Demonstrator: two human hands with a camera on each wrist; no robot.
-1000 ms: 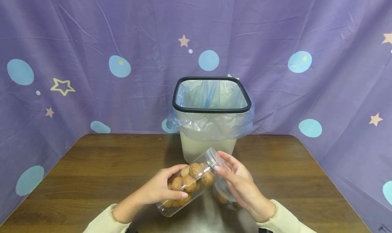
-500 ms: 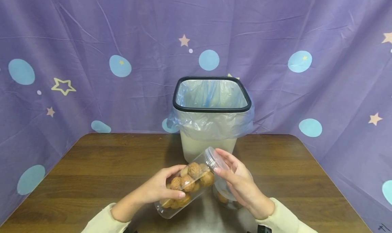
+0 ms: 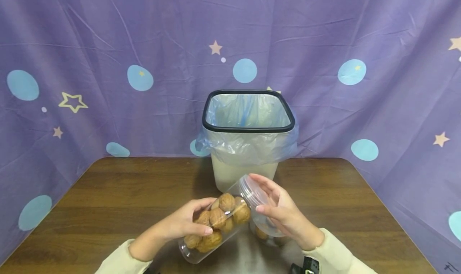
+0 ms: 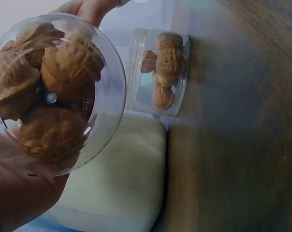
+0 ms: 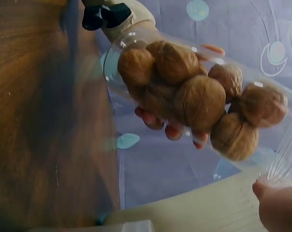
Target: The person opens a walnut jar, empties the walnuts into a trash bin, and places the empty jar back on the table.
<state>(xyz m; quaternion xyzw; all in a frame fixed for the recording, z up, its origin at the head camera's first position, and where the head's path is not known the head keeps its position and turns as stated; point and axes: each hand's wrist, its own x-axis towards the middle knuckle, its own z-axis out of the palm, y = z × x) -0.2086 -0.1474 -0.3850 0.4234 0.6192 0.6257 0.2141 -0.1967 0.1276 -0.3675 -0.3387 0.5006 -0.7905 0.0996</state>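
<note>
A clear plastic jar (image 3: 193, 256) of walnuts (image 3: 217, 218) tilts above the table, its ridged lid end (image 3: 248, 189) up and to the right. My left hand (image 3: 189, 220) grips the jar's body, thumb on the near side. At the upper end, my right hand (image 3: 282, 208) holds the lid between thumb and fingers; in the right wrist view its thumb (image 5: 279, 205) presses on the ridged edge. Partly hidden below my right hand, a second clear jar (image 4: 142, 99) holding several walnuts (image 4: 170, 63) stands on the table.
Behind the hands stands a pale waste bin (image 3: 230, 174) with a black rim (image 3: 248, 129) and a bluish plastic liner (image 3: 252, 148). The brown wooden table (image 3: 144, 186) ends at a purple patterned curtain (image 3: 173, 65).
The held jar has shifted slightly left and toward me, its base lower. My right fingers have turned a little on the lid, with the thumb coming lower. The bin and second jar stay put.
</note>
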